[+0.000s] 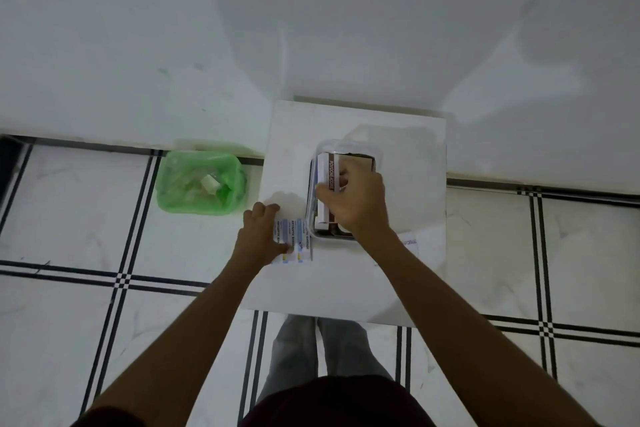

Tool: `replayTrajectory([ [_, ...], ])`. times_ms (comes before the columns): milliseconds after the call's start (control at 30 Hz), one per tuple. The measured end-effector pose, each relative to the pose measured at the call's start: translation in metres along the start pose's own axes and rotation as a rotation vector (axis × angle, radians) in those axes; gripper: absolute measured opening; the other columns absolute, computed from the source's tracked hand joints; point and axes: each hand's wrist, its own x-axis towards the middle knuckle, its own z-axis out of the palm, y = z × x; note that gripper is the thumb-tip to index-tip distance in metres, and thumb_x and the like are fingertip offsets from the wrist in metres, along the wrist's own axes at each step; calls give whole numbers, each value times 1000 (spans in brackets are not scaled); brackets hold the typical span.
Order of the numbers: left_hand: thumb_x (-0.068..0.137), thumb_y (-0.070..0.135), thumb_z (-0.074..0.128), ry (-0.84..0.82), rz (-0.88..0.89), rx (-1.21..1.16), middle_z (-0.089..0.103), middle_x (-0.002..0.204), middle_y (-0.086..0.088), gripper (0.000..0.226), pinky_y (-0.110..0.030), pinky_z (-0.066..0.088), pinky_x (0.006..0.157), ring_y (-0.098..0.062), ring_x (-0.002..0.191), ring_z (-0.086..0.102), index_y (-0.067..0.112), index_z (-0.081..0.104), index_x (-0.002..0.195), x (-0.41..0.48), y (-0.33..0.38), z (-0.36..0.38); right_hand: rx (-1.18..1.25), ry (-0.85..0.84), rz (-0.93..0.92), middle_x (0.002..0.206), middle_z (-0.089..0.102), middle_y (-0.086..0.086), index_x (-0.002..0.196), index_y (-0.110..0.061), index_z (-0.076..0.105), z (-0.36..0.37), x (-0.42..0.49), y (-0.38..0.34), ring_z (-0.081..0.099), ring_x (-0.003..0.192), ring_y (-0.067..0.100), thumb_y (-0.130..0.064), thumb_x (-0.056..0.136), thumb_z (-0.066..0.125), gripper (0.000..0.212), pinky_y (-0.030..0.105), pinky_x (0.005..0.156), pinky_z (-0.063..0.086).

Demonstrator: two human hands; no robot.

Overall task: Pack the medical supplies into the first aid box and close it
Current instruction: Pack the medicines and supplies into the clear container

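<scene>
Head view: a small white table is seen from above, set against a pale wall on a white tiled floor with black lines. A clear box lies open on the table, slightly right of its centre. Inside it, a white and brown carton marked "Povidone-Iodine" is stood on its long edge along the left side, with darker brown items packed beside it to the right. The right hand is placed over the box, its fingers curled around the carton's near half; the carton is gripped between fingers and thumb. Just left of the box, touching or nearly touching its wall, blue and white bandage strips lie flat on the table. The left hand is pressed on them, fingers bent and the thumb laid across their lower part; whether they are pinched or only held down cannot be told. A white paper is partly hidden under the right forearm. A green-lined bin stands on the floor left of the table.
</scene>
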Motion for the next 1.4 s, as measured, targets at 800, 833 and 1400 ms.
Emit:
replayTrajectory([
  [800,82,-3,64,146,-163,-863,62,87,-8,26,-30,59,56,-31,80,64,11,60,104,-23,-19,-46,-754,-214,-145,125,41,12,125,-17,49,26,-1,10,40,115,31,-23,82,64,46,42,81,47],
  [833,83,-6,62,143,-152,-940,64,89,-8,20,-29,59,56,-32,79,66,10,62,96,-25,-18,-52,-747,-192,-162,124,43,12,126,-19,50,26,-2,13,42,114,31,-24,81,66,48,42,81,48],
  [1400,76,0,65,-46,112,-989,71,102,-9,27,-29,58,75,-22,90,69,7,69,102,-31,92,-43,-411,-259,246,138,42,14,124,-13,53,-51,-48,150,36,128,35,-15,79,70,49,42,100,39],
])
